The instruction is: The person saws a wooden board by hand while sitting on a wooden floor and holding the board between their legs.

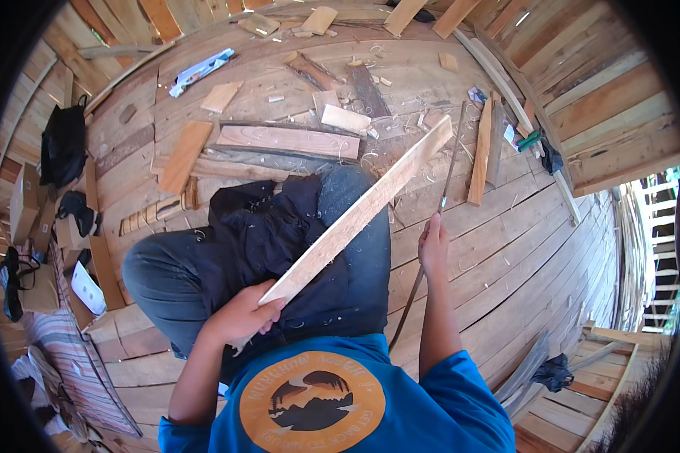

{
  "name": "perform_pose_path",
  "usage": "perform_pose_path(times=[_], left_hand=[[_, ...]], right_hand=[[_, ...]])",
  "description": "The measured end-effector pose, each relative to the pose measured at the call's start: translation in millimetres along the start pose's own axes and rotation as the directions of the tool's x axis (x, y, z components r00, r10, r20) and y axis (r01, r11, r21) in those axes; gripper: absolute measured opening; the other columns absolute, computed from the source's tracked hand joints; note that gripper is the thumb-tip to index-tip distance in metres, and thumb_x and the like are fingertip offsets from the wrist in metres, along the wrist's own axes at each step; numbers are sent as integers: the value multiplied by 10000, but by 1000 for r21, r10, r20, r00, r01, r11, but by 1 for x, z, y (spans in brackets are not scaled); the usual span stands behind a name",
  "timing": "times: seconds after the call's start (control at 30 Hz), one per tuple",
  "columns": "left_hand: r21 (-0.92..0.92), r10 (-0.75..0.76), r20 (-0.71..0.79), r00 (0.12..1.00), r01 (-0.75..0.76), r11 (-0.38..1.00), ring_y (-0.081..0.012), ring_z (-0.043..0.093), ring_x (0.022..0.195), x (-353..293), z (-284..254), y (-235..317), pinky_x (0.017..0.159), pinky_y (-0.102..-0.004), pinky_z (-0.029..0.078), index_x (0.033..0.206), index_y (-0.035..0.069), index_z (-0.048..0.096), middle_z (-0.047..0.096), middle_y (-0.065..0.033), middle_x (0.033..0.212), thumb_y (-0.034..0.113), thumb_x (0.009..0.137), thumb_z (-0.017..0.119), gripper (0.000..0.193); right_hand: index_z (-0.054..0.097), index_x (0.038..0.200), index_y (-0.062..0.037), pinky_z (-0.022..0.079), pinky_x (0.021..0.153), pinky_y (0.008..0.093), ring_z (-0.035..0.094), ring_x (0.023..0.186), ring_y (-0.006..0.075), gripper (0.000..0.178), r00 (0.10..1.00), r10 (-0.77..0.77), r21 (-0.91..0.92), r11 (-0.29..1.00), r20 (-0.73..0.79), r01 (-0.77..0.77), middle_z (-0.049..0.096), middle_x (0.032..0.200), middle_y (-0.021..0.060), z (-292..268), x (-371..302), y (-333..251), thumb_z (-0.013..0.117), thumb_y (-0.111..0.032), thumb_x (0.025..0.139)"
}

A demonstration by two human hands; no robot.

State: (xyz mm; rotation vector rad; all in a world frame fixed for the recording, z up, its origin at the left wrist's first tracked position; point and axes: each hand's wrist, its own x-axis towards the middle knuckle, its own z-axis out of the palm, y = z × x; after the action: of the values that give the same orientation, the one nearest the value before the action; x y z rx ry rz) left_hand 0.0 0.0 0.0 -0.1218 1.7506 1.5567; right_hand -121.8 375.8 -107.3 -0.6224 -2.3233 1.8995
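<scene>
Both grips closed: plank (saw).

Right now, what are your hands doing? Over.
Left hand grips long plank's near end. Right hand grips thin rod. Wood scraps ahead on floor.

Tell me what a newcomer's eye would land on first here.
First, the long pale plank slanting across the middle, its near end gripped by the left hand over the person's lap. Next, the right hand holding a thin dark strip upright beside it. Behind them, wood offcuts and shavings litter the plank floor.
</scene>
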Motion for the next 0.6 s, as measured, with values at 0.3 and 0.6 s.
perform_pose_path(times=[0.3,0.6], left_hand=[[-385,126,-35,991,-130,914,-151,559,598,10,-8,41,539,-295,500,1195,37,473,549,-70,778,164,965,537,270],[-583,249,11,968,-196,789,-184,549,571,56,-63,90,503,-316,471,1134,58,430,515,-97,750,258,995,489,251]], right_hand=[[508,821,-75,308,438,237,394,483,60,355,984,-100,70,993,148,90,416,579,-33,39,-51,-57,492,-384,994],[605,875,31,402,557,357,496,587,147,290,970,-192,-147,966,150,213,523,601,90,66,-53,-53,629,-257,898]])
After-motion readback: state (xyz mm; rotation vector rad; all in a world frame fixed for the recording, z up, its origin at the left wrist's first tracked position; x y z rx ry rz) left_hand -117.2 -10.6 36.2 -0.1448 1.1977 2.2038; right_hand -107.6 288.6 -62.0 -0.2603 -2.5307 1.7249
